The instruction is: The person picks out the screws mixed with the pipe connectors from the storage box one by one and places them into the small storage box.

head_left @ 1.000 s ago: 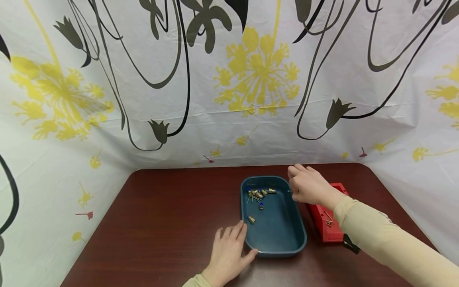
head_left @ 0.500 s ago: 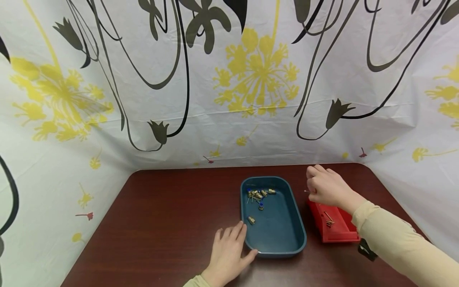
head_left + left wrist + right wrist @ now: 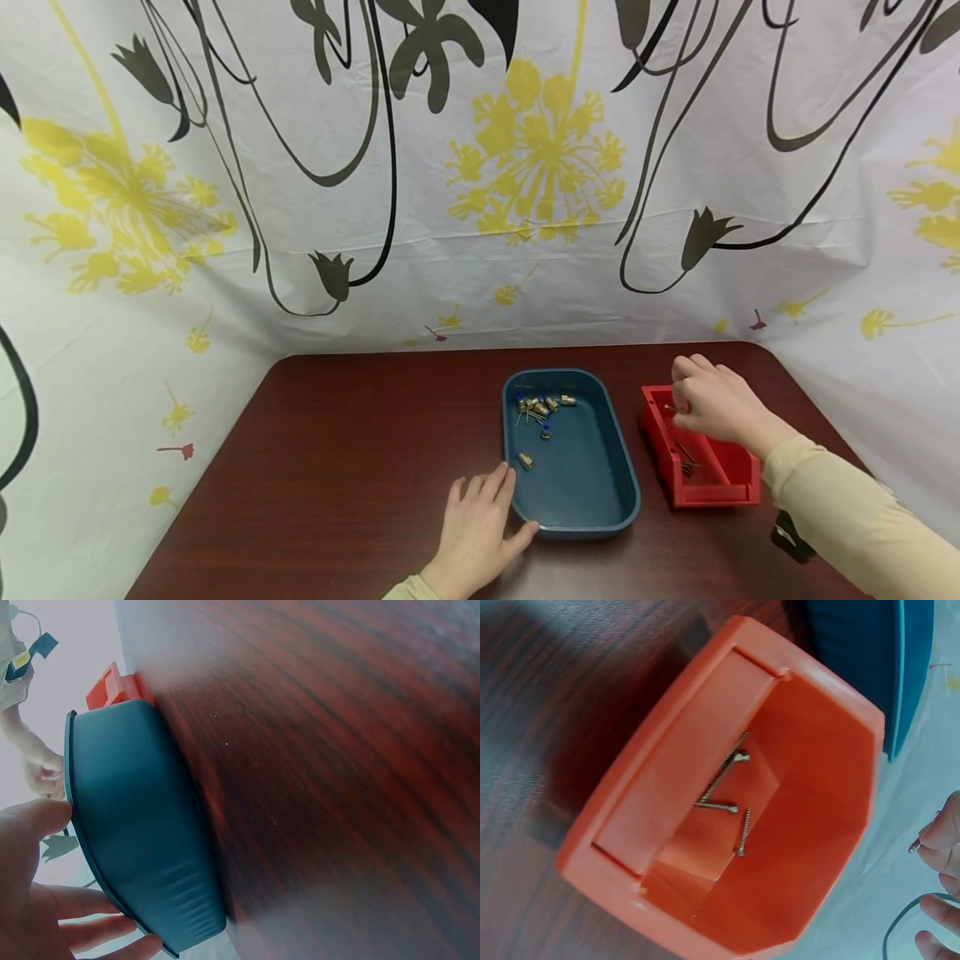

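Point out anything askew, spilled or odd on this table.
Nothing stands out. The small metal parts lie inside the blue tray, the screws inside the red bin. The left hand rests at the tray's near corner; the right hand hovers over the bin.

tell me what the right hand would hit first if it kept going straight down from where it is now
Most likely the red bin: the right hand hovers above its open top, pinching a screw. Further down lie loose screws, though depth is unclear.

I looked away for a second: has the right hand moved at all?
Yes. The right hand has shifted rightward, away from the blue tray, and is now above the red bin, pinching a screw.
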### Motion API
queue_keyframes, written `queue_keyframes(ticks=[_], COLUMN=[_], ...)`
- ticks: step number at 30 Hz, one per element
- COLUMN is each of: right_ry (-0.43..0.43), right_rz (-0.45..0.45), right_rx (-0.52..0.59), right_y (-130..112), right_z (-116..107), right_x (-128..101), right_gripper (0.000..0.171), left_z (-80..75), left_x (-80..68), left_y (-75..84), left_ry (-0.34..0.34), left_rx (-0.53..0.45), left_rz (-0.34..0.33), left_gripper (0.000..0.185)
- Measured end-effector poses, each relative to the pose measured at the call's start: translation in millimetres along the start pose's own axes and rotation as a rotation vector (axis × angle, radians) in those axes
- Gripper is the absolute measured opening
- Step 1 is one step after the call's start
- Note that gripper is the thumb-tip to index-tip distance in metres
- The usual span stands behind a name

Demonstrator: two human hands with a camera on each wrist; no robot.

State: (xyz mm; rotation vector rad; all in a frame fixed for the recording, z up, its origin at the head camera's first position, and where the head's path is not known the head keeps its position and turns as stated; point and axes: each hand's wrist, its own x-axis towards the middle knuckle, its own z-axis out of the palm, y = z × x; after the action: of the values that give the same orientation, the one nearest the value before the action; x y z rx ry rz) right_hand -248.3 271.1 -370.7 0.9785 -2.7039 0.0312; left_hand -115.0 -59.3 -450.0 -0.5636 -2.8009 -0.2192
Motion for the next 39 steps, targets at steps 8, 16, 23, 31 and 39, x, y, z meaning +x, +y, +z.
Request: queue_keyframes(ticks=[8, 16, 23, 31, 39], right_ry=[-0.026, -0.032, -0.07, -0.108, -0.124], right_rz=[0.026, 0.032, 0.061, 0.057, 0.054], right_rx=[0.016, 0.01, 0.012, 0.011, 0.002], right_y=[5, 8, 14, 15, 10], right_z=[8, 17, 29, 45, 56], right_x=[-9, -17, -25, -30, -33], right_gripper=[0.032, 0.033, 0.036, 0.037, 0.038], left_z=[-0.7, -1.0, -0.9, -0.7, -0.7], left_x=[0.1, 0.3, 0.3, 0.2, 0.2], left_y=[-0.1, -0.1, 0.2, 0.0, 0.0], left_ry=[0.003, 0.014, 0.013, 0.025, 0.012], left_rx=[-0.001, 0.008, 0.014, 0.004, -0.009], left_rz=[0.001, 0.008, 0.009, 0.009, 0.004], left_gripper=[0.063, 0.063, 0.063, 0.063, 0.063])
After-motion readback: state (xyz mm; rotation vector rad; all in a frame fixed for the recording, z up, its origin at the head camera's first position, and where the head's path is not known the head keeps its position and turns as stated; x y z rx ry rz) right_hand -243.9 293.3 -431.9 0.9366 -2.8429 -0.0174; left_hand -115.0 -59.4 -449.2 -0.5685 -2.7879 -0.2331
